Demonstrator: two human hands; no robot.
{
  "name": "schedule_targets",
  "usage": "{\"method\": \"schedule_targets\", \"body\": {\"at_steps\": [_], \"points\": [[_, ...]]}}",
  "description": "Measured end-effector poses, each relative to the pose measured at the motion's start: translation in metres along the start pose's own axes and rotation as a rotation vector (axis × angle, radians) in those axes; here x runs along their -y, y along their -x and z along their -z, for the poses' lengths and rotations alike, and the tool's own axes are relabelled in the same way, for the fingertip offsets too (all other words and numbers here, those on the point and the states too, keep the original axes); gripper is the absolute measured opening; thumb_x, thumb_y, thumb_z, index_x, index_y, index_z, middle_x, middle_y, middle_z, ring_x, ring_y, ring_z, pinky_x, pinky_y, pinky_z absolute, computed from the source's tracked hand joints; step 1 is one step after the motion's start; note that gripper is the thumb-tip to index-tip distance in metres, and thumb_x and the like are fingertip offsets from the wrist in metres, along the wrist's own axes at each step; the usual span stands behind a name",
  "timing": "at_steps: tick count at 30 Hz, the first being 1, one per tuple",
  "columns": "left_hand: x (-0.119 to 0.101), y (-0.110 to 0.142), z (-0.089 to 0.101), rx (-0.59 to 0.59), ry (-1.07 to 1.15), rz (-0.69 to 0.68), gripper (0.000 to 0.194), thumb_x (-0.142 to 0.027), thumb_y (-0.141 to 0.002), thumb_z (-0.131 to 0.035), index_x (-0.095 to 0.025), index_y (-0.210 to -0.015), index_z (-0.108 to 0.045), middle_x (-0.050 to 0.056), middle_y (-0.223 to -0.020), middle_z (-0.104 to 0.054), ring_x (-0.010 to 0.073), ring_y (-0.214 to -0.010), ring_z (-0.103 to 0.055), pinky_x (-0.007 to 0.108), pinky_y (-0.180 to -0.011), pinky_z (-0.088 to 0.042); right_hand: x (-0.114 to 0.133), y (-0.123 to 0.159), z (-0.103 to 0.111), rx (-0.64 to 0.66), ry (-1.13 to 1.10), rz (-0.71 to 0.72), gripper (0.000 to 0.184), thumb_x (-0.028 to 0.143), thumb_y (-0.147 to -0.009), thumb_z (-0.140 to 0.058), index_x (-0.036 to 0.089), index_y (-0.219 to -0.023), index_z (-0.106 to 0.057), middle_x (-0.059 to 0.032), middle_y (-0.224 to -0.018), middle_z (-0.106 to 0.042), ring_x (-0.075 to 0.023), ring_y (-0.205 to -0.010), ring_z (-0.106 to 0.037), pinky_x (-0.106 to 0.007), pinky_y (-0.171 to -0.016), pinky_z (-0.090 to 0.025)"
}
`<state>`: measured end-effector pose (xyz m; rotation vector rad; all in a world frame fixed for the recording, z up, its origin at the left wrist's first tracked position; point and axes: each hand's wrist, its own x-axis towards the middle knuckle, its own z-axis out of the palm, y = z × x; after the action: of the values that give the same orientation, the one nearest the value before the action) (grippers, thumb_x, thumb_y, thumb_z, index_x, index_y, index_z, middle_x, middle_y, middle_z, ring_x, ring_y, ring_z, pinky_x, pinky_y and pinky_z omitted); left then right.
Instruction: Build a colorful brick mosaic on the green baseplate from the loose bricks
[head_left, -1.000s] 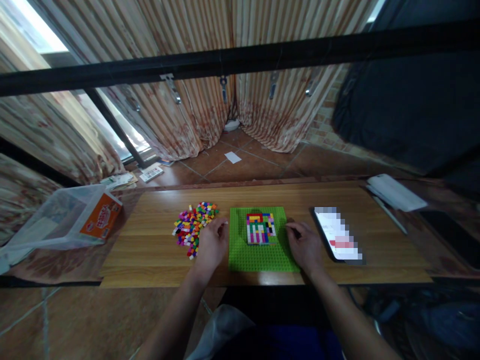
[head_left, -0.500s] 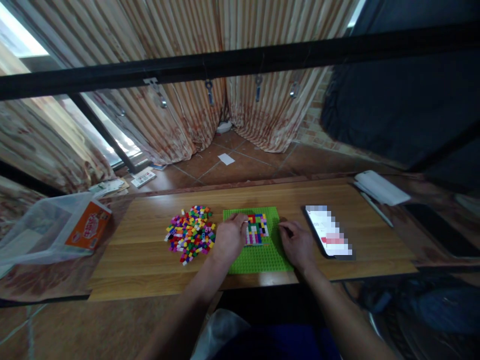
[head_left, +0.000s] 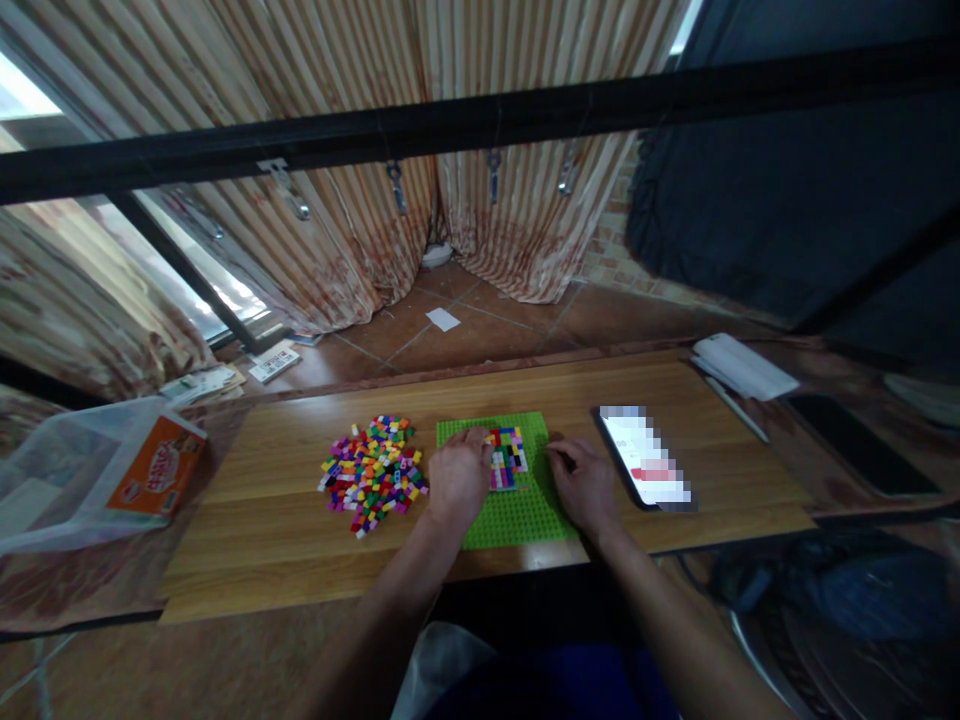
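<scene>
A green baseplate lies on the wooden table in front of me, with a small block of coloured bricks built near its middle. My left hand rests on the plate's left part, its fingertips curled and pinched at the left edge of the built block; whatever they hold is too small to make out. My right hand sits curled on the plate's right edge, fingers bent toward the block, nothing visible in it. A pile of loose coloured bricks lies left of the plate.
A phone with a lit screen lies right of the plate. A white case and a pen are at the far right. A clear plastic bag with an orange box sits off the table's left end. A black bar crosses overhead.
My left hand went from beside the brick pile onto the baseplate, to the left edge of the built block. The right hand stayed at the plate's right edge. My view shifted right.
</scene>
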<state>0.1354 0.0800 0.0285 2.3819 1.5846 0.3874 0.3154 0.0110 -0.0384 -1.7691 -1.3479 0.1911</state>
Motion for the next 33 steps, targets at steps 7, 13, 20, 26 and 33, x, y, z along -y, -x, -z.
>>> {"method": "schedule_targets", "body": {"at_steps": [7, 13, 20, 26, 33], "points": [[0.006, 0.009, -0.006, -0.055, 0.097, 0.025, 0.021, -0.02, -0.094, -0.05, -0.022, -0.107, -0.065, 0.005, -0.099, -0.073, 0.0193, -0.093, -0.068, 0.03, -0.083, -0.049, 0.001, 0.0, -0.001, -0.004, -0.015, -0.002, 0.023, 0.028, -0.089, -0.05, 0.019, -0.087, -0.071, -0.0089, -0.089, -0.07, -0.0208, -0.08, -0.067, -0.033, -0.073, -0.052], [0.011, 0.019, -0.017, -0.155, 0.085, -0.138, 0.026, -0.014, -0.093, -0.047, -0.02, -0.109, -0.066, 0.005, -0.105, -0.072, 0.0201, -0.098, -0.064, 0.032, -0.088, -0.05, 0.0, 0.0, -0.001, -0.002, -0.025, -0.016, 0.023, 0.029, -0.089, -0.049, 0.02, -0.087, -0.071, -0.0079, -0.088, -0.07, -0.0202, -0.078, -0.066, -0.033, -0.072, -0.052], [0.012, 0.021, -0.023, -0.225, 0.049, -0.236, 0.029, -0.011, -0.092, -0.047, -0.017, -0.113, -0.066, 0.008, -0.106, -0.072, 0.0213, -0.099, -0.062, 0.036, -0.09, -0.052, 0.0, 0.0, 0.001, -0.003, -0.022, 0.006, 0.024, 0.029, -0.089, -0.049, 0.019, -0.087, -0.07, -0.0087, -0.089, -0.07, -0.0213, -0.081, -0.067, -0.033, -0.073, -0.052], [0.01, 0.02, -0.023, -0.204, 0.0, -0.224, 0.031, -0.009, -0.091, -0.046, -0.016, -0.113, -0.067, 0.009, -0.11, -0.071, 0.0229, -0.1, -0.062, 0.037, -0.089, -0.053, 0.0, 0.001, 0.0, 0.004, 0.001, -0.008, 0.024, 0.03, -0.089, -0.049, 0.02, -0.087, -0.071, -0.0081, -0.089, -0.071, -0.0213, -0.081, -0.067, -0.034, -0.073, -0.052], [0.009, 0.019, -0.02, -0.152, -0.04, -0.218, 0.031, -0.009, -0.091, -0.046, -0.016, -0.113, -0.066, 0.009, -0.111, -0.069, 0.0231, -0.1, -0.061, 0.037, -0.089, -0.053, -0.003, 0.001, -0.002, 0.002, -0.006, 0.007, 0.023, 0.027, -0.089, -0.049, 0.02, -0.088, -0.071, -0.0077, -0.089, -0.07, -0.0206, -0.081, -0.066, -0.033, -0.074, -0.052]]}}
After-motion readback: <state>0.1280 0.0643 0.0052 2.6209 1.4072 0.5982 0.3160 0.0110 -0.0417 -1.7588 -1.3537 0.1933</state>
